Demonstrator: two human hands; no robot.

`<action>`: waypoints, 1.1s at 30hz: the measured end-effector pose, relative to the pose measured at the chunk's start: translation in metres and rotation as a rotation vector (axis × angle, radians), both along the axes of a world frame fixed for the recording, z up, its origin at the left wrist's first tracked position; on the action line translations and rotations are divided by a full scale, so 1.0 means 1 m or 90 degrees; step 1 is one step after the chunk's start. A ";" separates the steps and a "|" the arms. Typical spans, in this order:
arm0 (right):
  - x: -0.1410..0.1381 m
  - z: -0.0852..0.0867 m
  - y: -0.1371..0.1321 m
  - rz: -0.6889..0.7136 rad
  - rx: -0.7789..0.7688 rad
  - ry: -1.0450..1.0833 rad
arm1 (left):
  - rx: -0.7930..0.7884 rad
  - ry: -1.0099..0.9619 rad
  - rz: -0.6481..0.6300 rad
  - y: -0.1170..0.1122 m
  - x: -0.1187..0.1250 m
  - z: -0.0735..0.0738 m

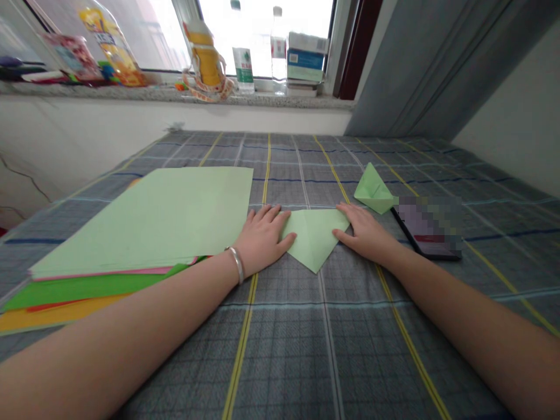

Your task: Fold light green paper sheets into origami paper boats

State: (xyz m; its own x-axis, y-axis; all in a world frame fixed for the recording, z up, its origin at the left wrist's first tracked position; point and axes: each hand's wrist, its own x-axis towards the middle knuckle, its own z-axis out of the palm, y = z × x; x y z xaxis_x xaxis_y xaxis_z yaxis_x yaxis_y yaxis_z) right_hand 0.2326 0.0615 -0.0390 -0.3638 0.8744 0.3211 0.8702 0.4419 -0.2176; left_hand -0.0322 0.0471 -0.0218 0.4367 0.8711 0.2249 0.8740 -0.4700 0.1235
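A light green sheet of paper (313,236), folded to a triangle with its point toward me, lies on the checked cloth. A crease runs down its middle. At its left corner rests my left hand (265,236), fingers stretched out and thumb on the paper; a silver bangle is on that wrist. My right hand (361,230) lies over the right corner, fingers extended and thumb apart. Both hands press the paper flat rather than grip it. Beyond my right hand stands a folded green paper piece (373,189) with a raised peak.
Left of my hands is a stack of coloured paper (175,216), light green on top. A phone (426,230), partly blurred, lies at the right. Bottles (279,52), boxes (306,58) and a snack bag (74,55) line the windowsill (153,93). A grey curtain (420,64) hangs behind.
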 end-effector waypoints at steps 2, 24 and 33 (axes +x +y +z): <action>0.001 0.000 0.001 0.003 0.012 0.022 | -0.009 -0.016 -0.031 0.002 -0.001 0.000; 0.004 0.010 0.000 0.026 0.051 0.106 | 0.007 -0.078 -0.133 0.007 -0.005 -0.003; 0.001 0.011 -0.002 0.066 0.031 0.072 | 0.017 -0.073 -0.132 0.004 -0.004 0.001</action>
